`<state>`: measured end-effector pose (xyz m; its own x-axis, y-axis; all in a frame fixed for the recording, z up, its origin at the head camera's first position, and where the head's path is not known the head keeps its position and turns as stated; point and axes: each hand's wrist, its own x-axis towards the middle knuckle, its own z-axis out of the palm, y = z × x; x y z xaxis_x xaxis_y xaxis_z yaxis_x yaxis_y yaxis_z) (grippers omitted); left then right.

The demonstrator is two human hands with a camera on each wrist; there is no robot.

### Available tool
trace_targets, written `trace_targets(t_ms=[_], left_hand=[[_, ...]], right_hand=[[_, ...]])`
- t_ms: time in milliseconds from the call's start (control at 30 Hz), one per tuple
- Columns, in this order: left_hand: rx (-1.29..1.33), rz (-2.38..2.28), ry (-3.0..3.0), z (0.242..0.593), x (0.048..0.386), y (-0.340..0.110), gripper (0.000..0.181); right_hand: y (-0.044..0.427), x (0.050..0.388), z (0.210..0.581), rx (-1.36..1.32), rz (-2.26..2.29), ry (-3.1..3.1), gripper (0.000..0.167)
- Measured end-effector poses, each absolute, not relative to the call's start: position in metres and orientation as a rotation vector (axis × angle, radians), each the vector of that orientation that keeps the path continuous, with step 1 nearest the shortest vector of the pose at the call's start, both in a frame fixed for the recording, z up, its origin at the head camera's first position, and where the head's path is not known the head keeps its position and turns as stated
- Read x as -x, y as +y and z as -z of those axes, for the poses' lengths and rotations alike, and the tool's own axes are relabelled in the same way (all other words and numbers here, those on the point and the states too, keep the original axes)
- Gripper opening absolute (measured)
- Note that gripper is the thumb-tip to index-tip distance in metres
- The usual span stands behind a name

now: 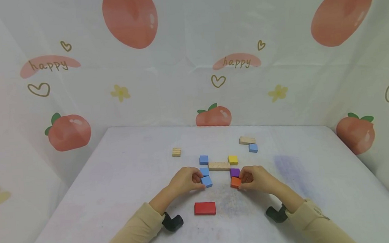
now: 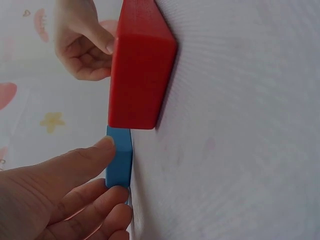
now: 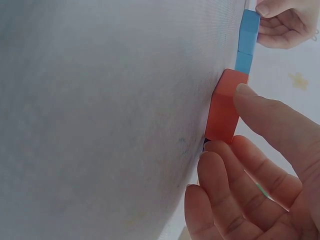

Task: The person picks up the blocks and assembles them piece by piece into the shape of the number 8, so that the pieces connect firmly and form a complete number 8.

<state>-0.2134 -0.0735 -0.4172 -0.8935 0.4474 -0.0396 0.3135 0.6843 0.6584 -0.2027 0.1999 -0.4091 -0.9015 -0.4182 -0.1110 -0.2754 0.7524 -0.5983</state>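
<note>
My left hand (image 1: 184, 180) pinches the nearest blue block (image 1: 207, 182) between thumb and fingers. A second blue block (image 1: 204, 172) lies just behind it, and another blue block (image 1: 203, 159) stands farther back in that row. On the other side, my right hand (image 1: 260, 178) pinches an orange block (image 1: 235, 182), its thumb (image 3: 255, 102) on one face. Behind the orange block sits a purple block (image 1: 235, 172), then a yellow block (image 1: 233, 160). A long plain wooden block (image 1: 219, 166) lies crosswise between the two rows.
Nearer the body lies a red rectangular block (image 1: 204, 208). A small stack of thin wooden pieces (image 1: 176, 152) is at the back left. At the back right are a plain wooden block (image 1: 247, 140) and a blue block (image 1: 253, 148). A patterned cloth (image 1: 177, 81) hangs behind the table.
</note>
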Motion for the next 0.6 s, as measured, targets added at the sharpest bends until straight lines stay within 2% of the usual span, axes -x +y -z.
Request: trace_targets(t_ms=[600], left_hand=[[-0.625, -1.008, 2.699, 0.4159, 0.2125, -0.0736, 0.029]], right_hand=[[0.2016, 0.2023, 0.4082, 0.576, 0.879, 2.705, 0.023]])
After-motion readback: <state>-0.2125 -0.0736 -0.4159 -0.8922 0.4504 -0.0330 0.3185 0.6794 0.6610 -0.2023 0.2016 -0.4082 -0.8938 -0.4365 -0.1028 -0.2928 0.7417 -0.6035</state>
